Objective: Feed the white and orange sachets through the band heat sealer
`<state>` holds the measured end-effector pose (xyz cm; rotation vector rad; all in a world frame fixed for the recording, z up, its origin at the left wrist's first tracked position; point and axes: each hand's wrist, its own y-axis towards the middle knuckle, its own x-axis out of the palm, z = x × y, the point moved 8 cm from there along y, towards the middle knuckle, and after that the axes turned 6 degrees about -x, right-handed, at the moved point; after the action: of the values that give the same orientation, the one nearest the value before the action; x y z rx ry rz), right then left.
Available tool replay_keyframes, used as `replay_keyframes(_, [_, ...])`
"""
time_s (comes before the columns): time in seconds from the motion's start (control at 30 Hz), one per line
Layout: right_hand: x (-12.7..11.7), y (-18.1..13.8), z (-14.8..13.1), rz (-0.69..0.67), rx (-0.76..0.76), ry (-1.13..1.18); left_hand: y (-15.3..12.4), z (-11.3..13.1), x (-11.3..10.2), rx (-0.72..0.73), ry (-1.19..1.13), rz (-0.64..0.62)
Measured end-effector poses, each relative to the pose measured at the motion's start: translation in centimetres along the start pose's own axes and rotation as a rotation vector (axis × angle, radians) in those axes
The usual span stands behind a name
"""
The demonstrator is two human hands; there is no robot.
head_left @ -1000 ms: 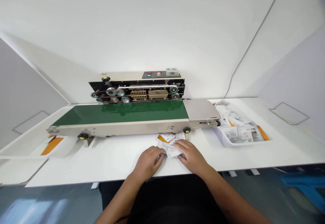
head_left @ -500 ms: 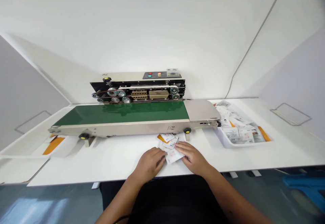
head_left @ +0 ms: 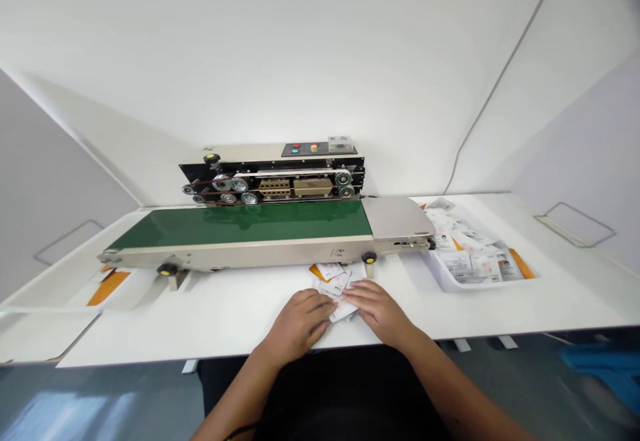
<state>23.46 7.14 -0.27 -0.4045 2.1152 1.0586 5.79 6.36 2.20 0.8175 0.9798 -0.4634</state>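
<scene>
Near the table's front edge, a small white packet [head_left: 341, 311] with pale red print lies between my two hands. My left hand [head_left: 304, 321] has its fingers curled onto the packet's left side. From the right, my right hand [head_left: 381, 309] grips the packet's other side, its fingers over the top. My fingers cover much of the packet. Just beyond it lies a small heap of similar packets [head_left: 336, 282], with an orange one [head_left: 316, 272] at its left.
A band sealing machine [head_left: 273, 171] with a green conveyor belt [head_left: 240, 222] stands behind my hands. To the right, a white bin [head_left: 453, 286] holds many white and orange packets. At the left, another white bin [head_left: 47, 309] contains a few packets, including an orange one [head_left: 107, 288].
My left hand has slid slightly right over the packet, so less of it shows. My right fingers have shifted a little on the packet. The view has moved slightly.
</scene>
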Motion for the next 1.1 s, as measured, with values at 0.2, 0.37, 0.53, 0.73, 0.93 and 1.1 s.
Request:
replay_keyframes(0.2, [-1.8, 0.2, -2.1, 0.207, -0.105, 0.046, -0.5, -0.6, -0.3, -0.025, -0.027, 0.066])
replay_keyframes(0.37, [-1.9, 0.7, -3.8, 0.373, -0.066, 0.184, -1.1, -1.7, -1.2, -0.101, -0.111, 0.149])
replay_keyframes(0.53, [-0.3, 2.0, -3.8, 0.444, 0.061, 0.317, -1.2, -2.0, -1.0, -0.110, -0.138, 0.131])
replay_keyframes(0.73, [1.1, 1.9, -2.5, 0.407, 0.244, 0.451, -2.2, -2.4, -1.4, -0.066, -0.111, 0.291])
replay_keyframes(0.93, [4.2, 1.8, -2.5, 0.237, 0.479, 0.995, -2.9, -2.6, -1.7, -0.110, 0.080, 0.411])
replay_keyframes(1.1, [2.7, 2.6, -1.5, 0.214, 0.629, 0.916, -3.0, -3.4, -1.6, -0.293, 0.048, 0.328])
